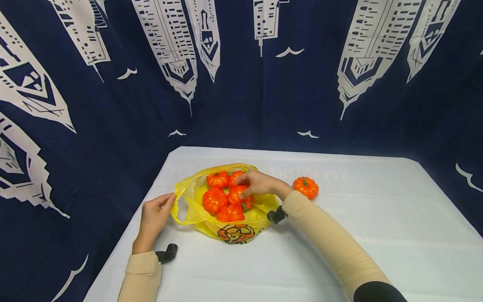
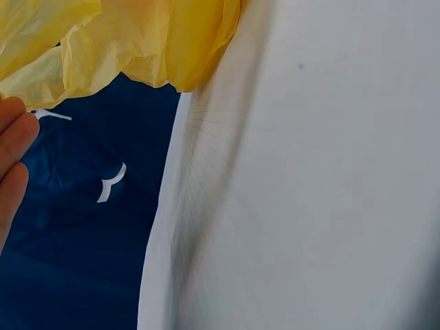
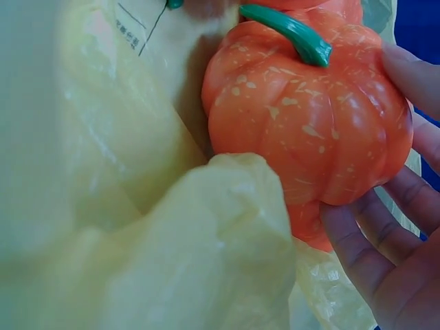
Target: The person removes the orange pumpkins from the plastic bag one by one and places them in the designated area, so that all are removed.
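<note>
A yellow plastic bag (image 1: 207, 228) lies on the table with its mouth open, and several small orange pumpkins sit inside it. My left hand (image 1: 154, 216) pinches the bag's handle at the left; in the left wrist view only a few fingertips (image 2: 17, 137) show beside the yellow plastic (image 2: 137, 41). Reaching in from the right, my right hand (image 1: 260, 183) grips one pumpkin (image 3: 309, 130) between thumb and fingers. That pumpkin has a green stem and pale flecks, and a fold of the bag hides part of its lower left side.
Another orange pumpkin (image 1: 306, 187) rests on the table outside the bag, just behind my right forearm. The white-covered table (image 1: 396, 218) extends to the right. A dark blue curtain (image 1: 241, 109) with white building prints hangs behind it.
</note>
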Motion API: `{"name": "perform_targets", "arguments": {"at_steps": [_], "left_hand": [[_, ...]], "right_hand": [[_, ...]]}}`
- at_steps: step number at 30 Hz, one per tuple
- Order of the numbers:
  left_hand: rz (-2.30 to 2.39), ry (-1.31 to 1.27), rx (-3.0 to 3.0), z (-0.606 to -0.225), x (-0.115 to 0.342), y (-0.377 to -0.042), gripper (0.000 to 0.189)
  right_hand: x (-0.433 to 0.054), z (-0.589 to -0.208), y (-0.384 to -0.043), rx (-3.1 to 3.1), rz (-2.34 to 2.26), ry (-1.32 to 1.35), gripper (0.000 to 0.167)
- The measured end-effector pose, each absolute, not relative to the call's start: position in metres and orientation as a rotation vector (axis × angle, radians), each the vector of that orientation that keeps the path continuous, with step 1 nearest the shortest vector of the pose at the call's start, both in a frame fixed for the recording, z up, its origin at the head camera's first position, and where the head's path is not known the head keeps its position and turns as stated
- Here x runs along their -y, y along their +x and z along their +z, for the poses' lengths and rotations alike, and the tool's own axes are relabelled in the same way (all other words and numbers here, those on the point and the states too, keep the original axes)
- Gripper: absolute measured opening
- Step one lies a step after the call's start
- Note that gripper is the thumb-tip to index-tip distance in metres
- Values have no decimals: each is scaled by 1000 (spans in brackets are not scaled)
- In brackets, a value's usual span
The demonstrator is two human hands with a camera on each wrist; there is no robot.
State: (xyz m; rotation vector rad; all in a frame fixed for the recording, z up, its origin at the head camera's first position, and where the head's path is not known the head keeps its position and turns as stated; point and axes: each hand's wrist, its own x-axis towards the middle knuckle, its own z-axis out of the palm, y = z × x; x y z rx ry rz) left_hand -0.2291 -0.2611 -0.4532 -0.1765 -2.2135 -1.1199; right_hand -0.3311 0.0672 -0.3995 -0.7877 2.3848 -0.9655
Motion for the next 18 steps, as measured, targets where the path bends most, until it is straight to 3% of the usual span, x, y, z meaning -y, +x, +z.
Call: {"name": "perform_targets", "arguments": {"at_steps": [18], "left_hand": [[-1104, -164, 2229, -455, 261, -230, 10]], "right_hand": [[-73, -391, -332, -2426, -997, -831, 42]]}}
